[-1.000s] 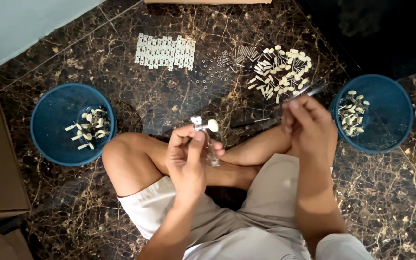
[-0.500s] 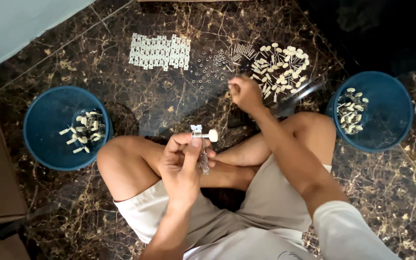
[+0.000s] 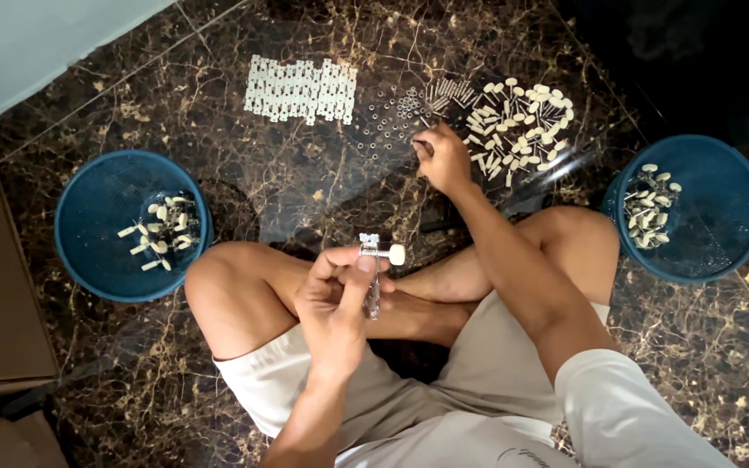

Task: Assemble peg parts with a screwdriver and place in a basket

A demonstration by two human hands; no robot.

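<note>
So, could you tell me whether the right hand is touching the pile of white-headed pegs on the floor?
Apart. The head view shows the right hand at the small metal rings, with dark floor between it and the peg pile.

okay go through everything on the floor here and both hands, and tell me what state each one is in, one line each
left hand: raised over the lap, grip shut on small metal part
small metal part: upright, white knob at its top
right hand: reaching out, fingertips pinched at the small rings
small rings: scattered loose
white knob pieces: loose heap
left blue bowl: few pieces inside
right blue bowl: few pieces inside
white strips: flat, side by side
</note>
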